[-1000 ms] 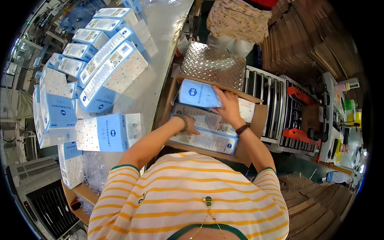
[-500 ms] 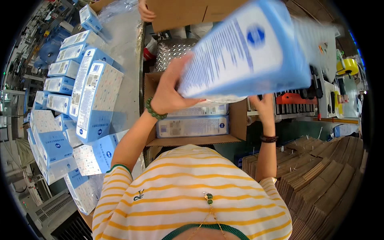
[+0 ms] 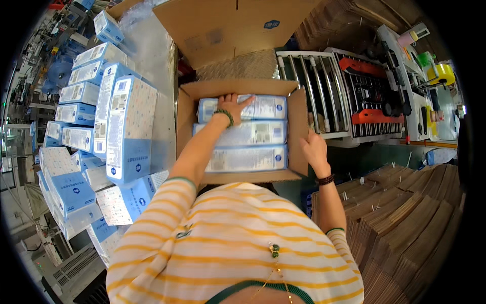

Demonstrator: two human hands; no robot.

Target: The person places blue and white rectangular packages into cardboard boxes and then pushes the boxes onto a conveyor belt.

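While the left hand [image 3: 232, 105] lies flat with fingers spread on the farthest pack [image 3: 263, 107] in the box [image 3: 186, 121], it presses down on that pack without curling around anything. A green bead bracelet [image 3: 224, 114] circles its wrist. The right hand [image 3: 315, 151] sits at three o'clock from the box's middle, fingers bent over the upright right flap [image 3: 298, 133], holding that cardboard edge. A dark bracelet [image 3: 325, 180] rings that wrist.

Inside the box, three long blue-and-white packs lie side by side, each running from nine to three o'clock. The farthest one is at twelve o'clock under the left hand, the middle pack [image 3: 253, 134] touches it, and the nearest pack [image 3: 248, 158] lies at six o'clock against the front wall. The box stands open, just ahead of the person's striped shirt [image 3: 223, 238].

At nine o'clock from the box, a table [image 3: 159, 76] holds many more blue-and-white packs, some stacked, some on end; one tall pack [image 3: 130, 129] stands just beside the box's left wall. At twelve o'clock, a larger open carton [image 3: 228, 28] lies beyond the box. At two o'clock, a roller conveyor [image 3: 324, 86] runs to a machine with red parts [image 3: 374, 93]. At four o'clock, flat sheets of cardboard [image 3: 405, 223] are piled in leaning stacks, near the person's right elbow.
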